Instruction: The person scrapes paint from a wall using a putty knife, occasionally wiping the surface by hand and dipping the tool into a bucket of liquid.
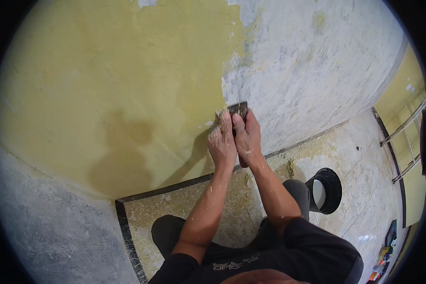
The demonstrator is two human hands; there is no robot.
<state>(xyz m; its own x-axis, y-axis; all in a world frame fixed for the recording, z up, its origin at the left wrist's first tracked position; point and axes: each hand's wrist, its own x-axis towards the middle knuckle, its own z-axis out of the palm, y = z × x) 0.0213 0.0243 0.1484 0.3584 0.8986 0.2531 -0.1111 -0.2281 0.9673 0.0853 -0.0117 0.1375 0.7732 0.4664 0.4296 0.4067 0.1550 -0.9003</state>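
Both hands grip one scraper (238, 110), its dark blade pressed flat against the wall at the ragged edge of the yellow paint (128, 85). My left hand (222, 141) clasps the handle from the left, dusted with pale paint flakes. My right hand (247, 137) wraps it from the right, and the handle's end shows below the wrist. To the right of the blade the wall is bare grey plaster (312, 75). Both forearms reach up from a dark shirt.
Yellow paint scrapings lie on the tiled floor (208, 208) along a black border strip (128, 236). A black bucket (327, 190) stands by my right knee. A metal ladder (407, 142) leans at the far right, with small containers (383, 258) on the floor below it.
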